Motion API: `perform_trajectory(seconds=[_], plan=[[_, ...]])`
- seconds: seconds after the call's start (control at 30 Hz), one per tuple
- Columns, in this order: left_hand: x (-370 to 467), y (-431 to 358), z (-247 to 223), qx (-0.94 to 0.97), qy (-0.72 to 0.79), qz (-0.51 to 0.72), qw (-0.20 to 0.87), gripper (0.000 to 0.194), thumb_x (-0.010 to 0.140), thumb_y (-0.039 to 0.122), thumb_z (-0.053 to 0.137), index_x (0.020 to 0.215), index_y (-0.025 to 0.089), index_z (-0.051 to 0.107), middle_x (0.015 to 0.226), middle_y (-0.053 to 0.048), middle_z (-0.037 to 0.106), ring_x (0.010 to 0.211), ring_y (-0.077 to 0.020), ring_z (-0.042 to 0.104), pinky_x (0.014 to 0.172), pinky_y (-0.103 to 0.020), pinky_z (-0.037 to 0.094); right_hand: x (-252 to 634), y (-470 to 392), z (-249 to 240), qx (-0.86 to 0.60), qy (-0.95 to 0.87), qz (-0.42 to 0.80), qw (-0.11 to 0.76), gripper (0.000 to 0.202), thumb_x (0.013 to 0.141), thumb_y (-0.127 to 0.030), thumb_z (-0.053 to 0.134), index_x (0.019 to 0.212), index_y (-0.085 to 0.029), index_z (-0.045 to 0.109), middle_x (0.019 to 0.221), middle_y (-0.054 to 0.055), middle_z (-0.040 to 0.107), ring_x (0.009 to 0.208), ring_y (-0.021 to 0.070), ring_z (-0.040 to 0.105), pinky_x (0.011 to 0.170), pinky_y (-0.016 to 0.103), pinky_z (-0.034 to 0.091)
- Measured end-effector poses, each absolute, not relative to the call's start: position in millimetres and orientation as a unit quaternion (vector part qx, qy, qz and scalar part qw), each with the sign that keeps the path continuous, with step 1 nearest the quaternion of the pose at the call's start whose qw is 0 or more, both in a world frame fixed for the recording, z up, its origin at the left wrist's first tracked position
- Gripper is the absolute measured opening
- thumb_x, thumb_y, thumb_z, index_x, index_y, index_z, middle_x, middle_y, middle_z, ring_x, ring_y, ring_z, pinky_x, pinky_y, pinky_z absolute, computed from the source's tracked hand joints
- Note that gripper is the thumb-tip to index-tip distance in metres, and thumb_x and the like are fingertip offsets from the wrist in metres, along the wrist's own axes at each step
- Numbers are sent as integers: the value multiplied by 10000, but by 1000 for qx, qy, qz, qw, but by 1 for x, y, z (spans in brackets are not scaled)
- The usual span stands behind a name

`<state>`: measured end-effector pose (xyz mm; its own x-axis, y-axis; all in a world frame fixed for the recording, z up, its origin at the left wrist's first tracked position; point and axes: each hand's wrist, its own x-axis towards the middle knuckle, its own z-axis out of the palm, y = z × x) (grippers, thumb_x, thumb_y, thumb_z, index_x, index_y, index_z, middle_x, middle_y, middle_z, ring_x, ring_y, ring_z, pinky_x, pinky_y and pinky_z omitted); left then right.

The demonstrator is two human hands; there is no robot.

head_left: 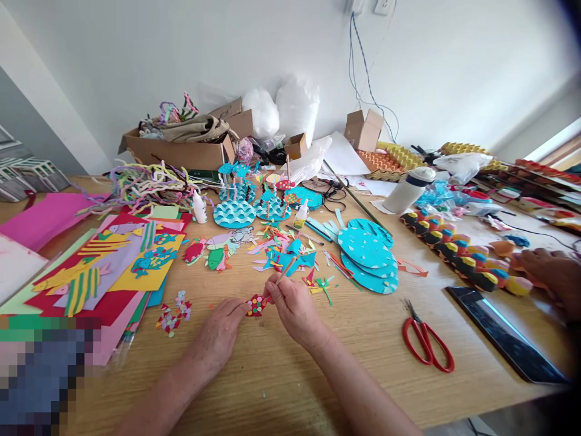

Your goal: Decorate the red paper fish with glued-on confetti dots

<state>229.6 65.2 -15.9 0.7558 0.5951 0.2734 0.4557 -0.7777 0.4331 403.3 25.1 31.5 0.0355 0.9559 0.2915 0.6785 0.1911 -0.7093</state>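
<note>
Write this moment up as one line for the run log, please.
left hand: on red spotted fish | right hand: holds thin stick at fish | table: red-handled scissors at right

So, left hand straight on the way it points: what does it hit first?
The left hand would first meet the spotted red paper fish, already at its fingers, then likely the right hand just beyond; exact depth is unclear from one view.

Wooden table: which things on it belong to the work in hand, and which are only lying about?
In hand: dotted red paper fish; thin brown stick.
Likely just lying about: black glossy flat device; white cylindrical bottle; brown cardboard box.
</note>
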Motion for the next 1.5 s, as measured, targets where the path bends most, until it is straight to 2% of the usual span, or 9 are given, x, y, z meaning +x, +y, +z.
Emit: perform_trajectory(seconds=[0.27, 0.47, 0.8, 1.13, 1.33, 1.5], plan=[[229, 64, -16, 922, 289, 191, 170, 376, 753, -7, 327, 1017, 129, 559, 998, -101, 610, 939, -199, 557, 819, -378, 486, 401, 24, 32, -608, -675, 177, 380, 246, 893, -249, 321, 709, -188, 473, 591, 1, 542, 533, 117, 499, 521, 198, 347], [229, 64, -14, 918, 289, 197, 186, 383, 760, 12, 332, 1024, 170, 560, 988, -78, 614, 932, -190, 562, 818, -372, 486, 401, 25, 31, -606, -678, 170, 380, 253, 896, -254, 325, 717, -184, 491, 611, 8, 551, 551, 117, 505, 530, 199, 358], [229, 65, -14, 913, 302, 192, 196, 411, 733, -8, 327, 1017, 172, 564, 999, -76, 617, 948, -185, 562, 835, -379, 482, 402, 27, 30, -608, -675, 164, 385, 254, 893, -240, 331, 712, -183, 500, 599, 4, 541, 544, 114, 496, 527, 199, 354], [230, 64, -14, 912, 297, 213, 186, 372, 774, 23, 321, 1009, 172, 568, 962, -76, 619, 917, -188, 568, 803, -362, 494, 401, 24, 30, -609, -671, 175, 386, 249, 895, -246, 336, 707, -187, 488, 605, 2, 542, 555, 116, 506, 540, 201, 366], [230, 64, -14, 912, 287, 214, 198, 363, 774, 23, 334, 995, 185, 572, 979, -66, 619, 912, -179, 571, 800, -355, 493, 405, 22, 35, -605, -648, 190, 421, 273, 901, -250, 313, 699, -190, 486, 640, 12, 569, 568, 111, 530, 538, 200, 386], [229, 65, -15, 911, 294, 206, 202, 358, 777, 33, 349, 1015, 183, 569, 987, -72, 620, 922, -185, 570, 805, -358, 491, 404, 22, 31, -611, -659, 184, 399, 272, 897, -262, 317, 687, -192, 475, 597, 1, 542, 528, 110, 505, 515, 199, 367]])
